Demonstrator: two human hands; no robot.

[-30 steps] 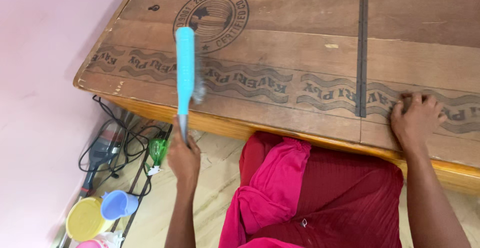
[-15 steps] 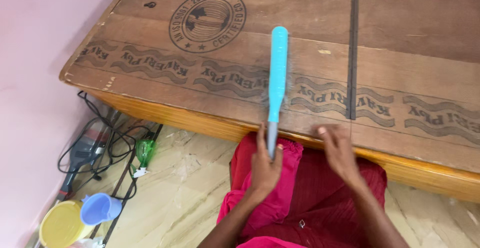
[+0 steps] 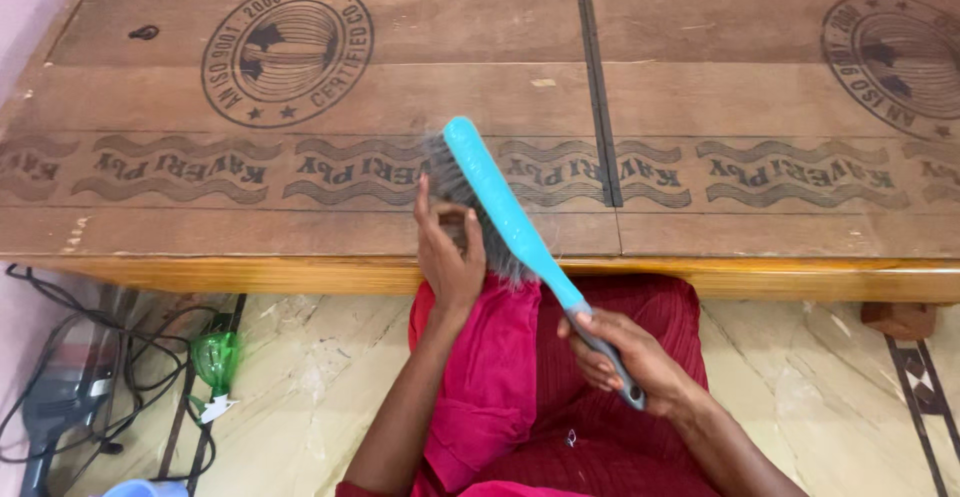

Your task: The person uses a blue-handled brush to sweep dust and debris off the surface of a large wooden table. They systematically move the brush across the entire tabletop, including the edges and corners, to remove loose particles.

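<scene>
A hand brush [image 3: 497,200] with a turquoise back, grey bristles and a grey handle tilts over the near edge of a large plywood board [image 3: 700,107]. My right hand [image 3: 630,359] grips the brush by its handle, low over my red garment [image 3: 500,377]. My left hand [image 3: 447,249] is raised at the board's edge with its fingers curled into the bristles on the brush's underside, thumb and forefinger pinching there.
The board has a raised wooden front rim [image 3: 780,281] and a dark seam [image 3: 598,107] running away from me. On the marble floor at left lie a handheld vacuum with tangled black cables [image 3: 60,387] and a green bottle-shaped object [image 3: 215,357]. A wooden block [image 3: 900,319] sits at right.
The brush has passed from my left hand to my right and now tilts left. My left hand has moved up to the bristles. The view has shifted right along the board.
</scene>
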